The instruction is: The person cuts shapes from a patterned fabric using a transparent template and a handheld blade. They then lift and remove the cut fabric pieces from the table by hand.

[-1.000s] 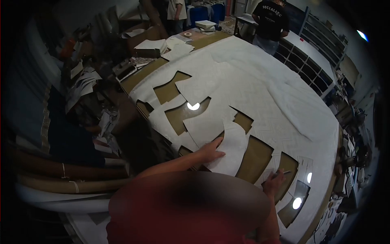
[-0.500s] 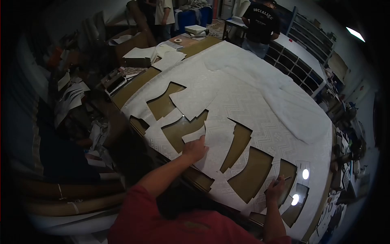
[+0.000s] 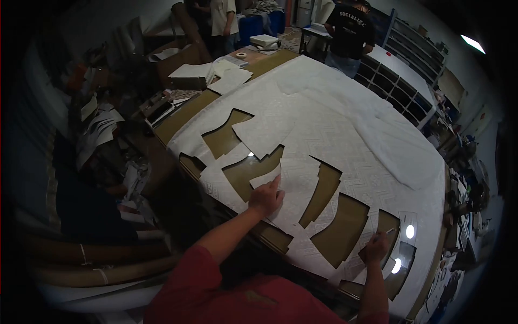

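A white patterned cloth (image 3: 318, 141) with several shaped cut-outs covers a large table, and the brown tabletop (image 3: 345, 221) shows through the gaps. My left hand (image 3: 267, 198) rests on the cloth beside a cut-out. Its index finger is stretched out over a pale curved piece (image 3: 265, 178), and the other fingers are partly hidden. Over the right-hand cut-outs, my right hand (image 3: 376, 247) is closed around a thin pen-like tool (image 3: 389, 231), whose exact kind is too small to tell. A clear template (image 3: 408, 227) lies near that hand, with bright light reflections around it.
Bunched white cloth (image 3: 386, 146) lies along the table's far right side. Papers (image 3: 197, 71) and a tape roll (image 3: 241, 55) sit at the far left corner. A person in a black shirt (image 3: 348, 32) stands beyond the table. Long rolls (image 3: 102, 259) lie at lower left.
The view has shifted slightly, moving the scene a little to the right. My left index finger now reaches out straighter over the pale piece. My right hand has turned slightly, still gripping the pen-like tool.
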The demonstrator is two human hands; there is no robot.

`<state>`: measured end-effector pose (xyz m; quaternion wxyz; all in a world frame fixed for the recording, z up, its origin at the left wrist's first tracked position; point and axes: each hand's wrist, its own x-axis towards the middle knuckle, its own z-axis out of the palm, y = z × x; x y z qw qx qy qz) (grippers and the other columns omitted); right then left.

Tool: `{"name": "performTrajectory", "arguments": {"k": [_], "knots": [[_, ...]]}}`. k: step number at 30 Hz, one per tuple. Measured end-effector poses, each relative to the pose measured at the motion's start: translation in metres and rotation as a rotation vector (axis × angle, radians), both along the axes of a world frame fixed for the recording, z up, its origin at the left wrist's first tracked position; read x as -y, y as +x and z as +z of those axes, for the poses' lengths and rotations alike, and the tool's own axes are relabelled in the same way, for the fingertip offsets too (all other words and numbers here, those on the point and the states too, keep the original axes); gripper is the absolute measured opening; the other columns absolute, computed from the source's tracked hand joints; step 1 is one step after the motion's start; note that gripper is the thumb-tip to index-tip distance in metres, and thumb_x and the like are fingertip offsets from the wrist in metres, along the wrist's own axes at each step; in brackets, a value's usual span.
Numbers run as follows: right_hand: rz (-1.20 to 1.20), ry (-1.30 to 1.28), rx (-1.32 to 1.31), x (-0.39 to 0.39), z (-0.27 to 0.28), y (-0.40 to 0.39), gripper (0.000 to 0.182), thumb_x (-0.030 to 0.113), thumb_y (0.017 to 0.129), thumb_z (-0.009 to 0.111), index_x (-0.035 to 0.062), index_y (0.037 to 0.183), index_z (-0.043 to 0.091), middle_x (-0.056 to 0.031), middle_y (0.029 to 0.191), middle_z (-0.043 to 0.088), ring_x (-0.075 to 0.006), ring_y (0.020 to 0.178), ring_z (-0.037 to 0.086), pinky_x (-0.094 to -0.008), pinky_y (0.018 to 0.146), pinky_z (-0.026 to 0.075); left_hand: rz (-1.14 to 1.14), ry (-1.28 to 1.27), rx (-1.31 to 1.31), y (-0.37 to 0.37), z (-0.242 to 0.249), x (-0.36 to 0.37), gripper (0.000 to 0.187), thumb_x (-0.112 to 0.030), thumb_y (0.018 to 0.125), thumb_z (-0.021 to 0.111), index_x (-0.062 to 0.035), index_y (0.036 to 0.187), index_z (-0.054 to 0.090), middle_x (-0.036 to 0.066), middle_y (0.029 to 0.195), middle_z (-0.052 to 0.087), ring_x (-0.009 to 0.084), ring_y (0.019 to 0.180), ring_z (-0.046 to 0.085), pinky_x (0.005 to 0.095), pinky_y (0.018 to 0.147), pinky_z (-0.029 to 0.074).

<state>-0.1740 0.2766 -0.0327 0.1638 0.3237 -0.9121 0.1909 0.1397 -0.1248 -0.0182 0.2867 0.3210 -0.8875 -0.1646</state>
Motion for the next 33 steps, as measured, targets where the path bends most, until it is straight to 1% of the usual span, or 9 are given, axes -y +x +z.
{"name": "performTrajectory", "arguments": {"k": [4,6,8,11,13,16,18,21,33], "knots": [[0.010,-0.078,-0.038,-0.003,-0.006,-0.008,0.026,0.012,0.093,0.066,0.0025,0.116,0.060,-0.0183,0.106,0.068,-0.0415,0.102,0.065,-0.0495,0.089,0.051,0.006,0.013,0.039,-0.001,0.006,0.000,0.064,-0.038,0.092,0.069,-0.0069,0.146,0.051,0.019,0.092,0.071,0.0381,0.080,0.070,0.0486,0.071,0.058],[0.036,-0.099,-0.061,-0.007,-0.008,-0.007,0.029,0.010,0.093,0.066,0.0005,0.120,0.060,-0.0191,0.105,0.069,-0.0419,0.101,0.065,-0.0504,0.087,0.052,0.024,0.013,0.085,0.000,0.011,-0.004,0.063,-0.035,0.092,0.068,-0.0048,0.145,0.052,0.014,0.096,0.071,0.0333,0.084,0.071,0.0465,0.073,0.058],[0.045,-0.154,-0.069,-0.004,-0.007,-0.009,0.040,0.010,0.094,0.066,0.0004,0.132,0.057,-0.0217,0.112,0.068,-0.0436,0.107,0.064,-0.0497,0.093,0.051,0.026,0.029,0.106,0.000,0.012,-0.003,0.063,-0.035,0.092,0.068,-0.0048,0.145,0.052,0.015,0.096,0.071,0.0339,0.084,0.071,0.0468,0.073,0.058],[-0.034,-0.178,-0.004,-0.007,-0.021,-0.015,0.049,0.011,0.095,0.065,-0.0001,0.141,0.052,-0.0247,0.120,0.066,-0.0454,0.112,0.062,-0.0495,0.096,0.051,0.022,0.027,0.084,0.000,0.004,0.002,0.062,-0.034,0.092,0.068,-0.0048,0.145,0.053,0.016,0.096,0.071,0.0356,0.084,0.070,0.0477,0.073,0.058],[-0.067,-0.144,0.048,-0.007,-0.020,-0.013,0.052,0.012,0.095,0.066,-0.0013,0.142,0.050,-0.0260,0.123,0.064,-0.0461,0.112,0.062,-0.0498,0.095,0.051,-0.047,0.013,0.046,-0.001,-0.004,0.001,0.062,-0.034,0.092,0.068,-0.0047,0.144,0.053,0.016,0.096,0.071,0.0366,0.084,0.070,0.0483,0.073,0.058],[-0.096,-0.083,-0.041,-0.015,-0.014,-0.013,0.052,0.014,0.094,0.067,-0.0004,0.141,0.051,-0.0262,0.123,0.064,-0.0460,0.112,0.062,-0.0497,0.093,0.052,-0.045,-0.028,-0.019,-0.009,-0.008,0.003,0.060,-0.034,0.092,0.067,-0.0045,0.143,0.054,0.017,0.096,0.071,0.0379,0.084,0.070,0.0495,0.074,0.057],[-0.064,-0.146,0.105,-0.006,-0.004,-0.006,0.048,0.013,0.094,0.067,0.0005,0.137,0.053,-0.0254,0.122,0.064,-0.0450,0.112,0.062,-0.0493,0.094,0.051,0.004,-0.018,0.009,-0.005,-0.004,0.002,0.059,-0.034,0.092,0.067,-0.0044,0.142,0.056,0.017,0.096,0.071,0.0377,0.085,0.070,0.0501,0.074,0.057],[-0.041,-0.131,-0.020,-0.007,-0.014,-0.013,0.044,0.014,0.094,0.068,0.0011,0.134,0.055,-0.0248,0.120,0.064,-0.0438,0.111,0.062,-0.0490,0.094,0.051,0.007,0.018,0.020,-0.004,0.001,0.001,0.059,-0.035,0.092,0.067,-0.0046,0.142,0.056,0.018,0.097,0.071,0.0370,0.085,0.070,0.0496,0.074,0.057],[-0.045,-0.122,0.017,-0.008,-0.016,-0.015,0.043,0.014,0.095,0.067,0.0018,0.135,0.054,-0.0241,0.119,0.064,-0.0432,0.111,0.063,-0.0490,0.094,0.051,0.025,-0.004,0.052,-0.002,-0.002,0.001,0.061,-0.037,0.092,0.068,-0.0048,0.142,0.055,0.017,0.093,0.071,0.0359,0.081,0.071,0.0477,0.071,0.058]]}}
